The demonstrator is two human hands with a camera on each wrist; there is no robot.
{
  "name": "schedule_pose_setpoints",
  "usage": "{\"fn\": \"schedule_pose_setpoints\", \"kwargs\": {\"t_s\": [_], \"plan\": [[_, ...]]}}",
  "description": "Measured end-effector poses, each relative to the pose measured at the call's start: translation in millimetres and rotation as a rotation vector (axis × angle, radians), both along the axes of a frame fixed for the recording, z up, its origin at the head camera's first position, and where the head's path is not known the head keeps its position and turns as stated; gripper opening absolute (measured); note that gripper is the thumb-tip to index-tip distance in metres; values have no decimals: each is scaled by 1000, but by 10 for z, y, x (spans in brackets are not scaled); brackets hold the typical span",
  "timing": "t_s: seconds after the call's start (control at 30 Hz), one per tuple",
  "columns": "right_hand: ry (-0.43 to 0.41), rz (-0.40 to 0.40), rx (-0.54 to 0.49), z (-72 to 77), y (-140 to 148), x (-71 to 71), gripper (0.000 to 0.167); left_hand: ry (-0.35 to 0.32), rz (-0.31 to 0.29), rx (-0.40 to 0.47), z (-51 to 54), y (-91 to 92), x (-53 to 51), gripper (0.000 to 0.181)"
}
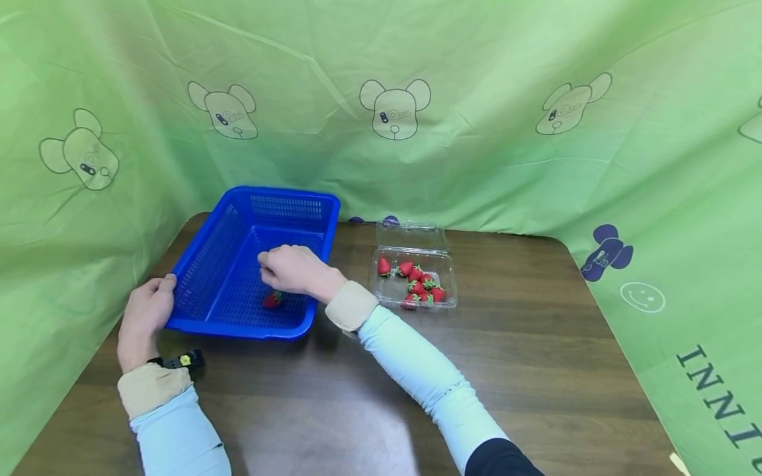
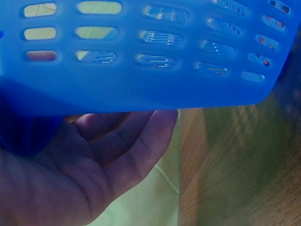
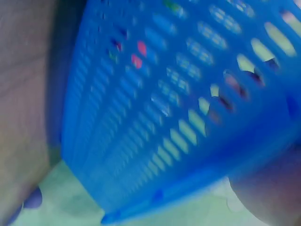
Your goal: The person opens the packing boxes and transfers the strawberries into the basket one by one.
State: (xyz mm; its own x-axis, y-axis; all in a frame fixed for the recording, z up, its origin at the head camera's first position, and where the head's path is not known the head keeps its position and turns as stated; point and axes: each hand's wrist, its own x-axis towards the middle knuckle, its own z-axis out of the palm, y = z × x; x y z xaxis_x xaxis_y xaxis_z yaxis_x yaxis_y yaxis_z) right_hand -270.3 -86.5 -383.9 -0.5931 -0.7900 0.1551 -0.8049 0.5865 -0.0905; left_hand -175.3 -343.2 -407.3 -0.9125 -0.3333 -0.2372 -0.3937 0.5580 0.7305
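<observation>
A blue plastic basket (image 1: 253,328) with slotted walls stands on the left of the table. My left hand (image 1: 147,305) grips its left rim, thumb on top; in the left wrist view the fingers (image 2: 141,146) curl beneath the basket's edge. Over the inside of the basket hangs my right hand (image 1: 293,270), its fingers bent. Whether anything is between those fingers is hidden. Below that hand a red strawberry (image 1: 272,300) lies on the basket floor. To the right, an opened clear plastic box (image 1: 389,291) holds several strawberries (image 1: 415,285) with green leaves.
The brown wooden table (image 1: 512,357) extends to the right and front. A green curtain (image 1: 476,172) with mouse-head prints borders its back and sides. A black strap with a small device (image 1: 186,359) sits at my left wrist.
</observation>
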Motion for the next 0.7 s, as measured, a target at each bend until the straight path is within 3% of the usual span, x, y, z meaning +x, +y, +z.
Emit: {"fn": "schedule_pose_setpoints", "kwargs": {"t_s": [0.33,0.57,0.7], "plan": [[84,-68,-117,247,431,-102,19,18,2,-23,-16,-19,-2,73],[67,-132,-187,394,698,-149,21,18,-2,-36,-31,-24,-17,74],[41,-166,-216,395,856,-204,21,31,2,-44,-40,-24,-19,73]]}}
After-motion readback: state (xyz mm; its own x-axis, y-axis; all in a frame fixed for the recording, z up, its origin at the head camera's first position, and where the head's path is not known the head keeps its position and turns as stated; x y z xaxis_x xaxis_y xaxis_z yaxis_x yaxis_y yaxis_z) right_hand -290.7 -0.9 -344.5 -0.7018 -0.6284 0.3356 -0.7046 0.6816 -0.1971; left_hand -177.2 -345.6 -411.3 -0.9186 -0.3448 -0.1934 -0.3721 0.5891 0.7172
